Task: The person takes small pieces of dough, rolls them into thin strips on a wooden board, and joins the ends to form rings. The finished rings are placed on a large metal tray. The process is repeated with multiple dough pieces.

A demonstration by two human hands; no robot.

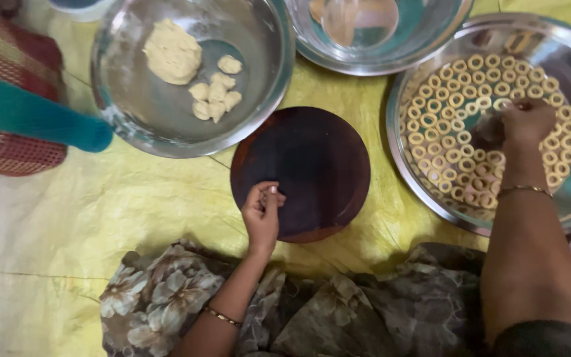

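My right hand (527,122) reaches into a wide steel tray (404,175) filled with several small dough rings (444,106); its fingers are pinched down among the rings, and what they hold is hidden. My left hand (262,211) rests at the near edge of a round dark wooden board (312,165), fingers curled with a tiny bit of dough at the fingertips. A steel bowl (160,125) at the top left holds a big lump of dough (172,51) and a few small pieces (216,96).
A second steel bowl (431,39) sits at the top centre. A teal cylindrical object (34,116) lies on a red woven mat (8,59) at the left. A yellow sheet (67,225) covers the floor. My floral-patterned lap (312,311) fills the bottom.
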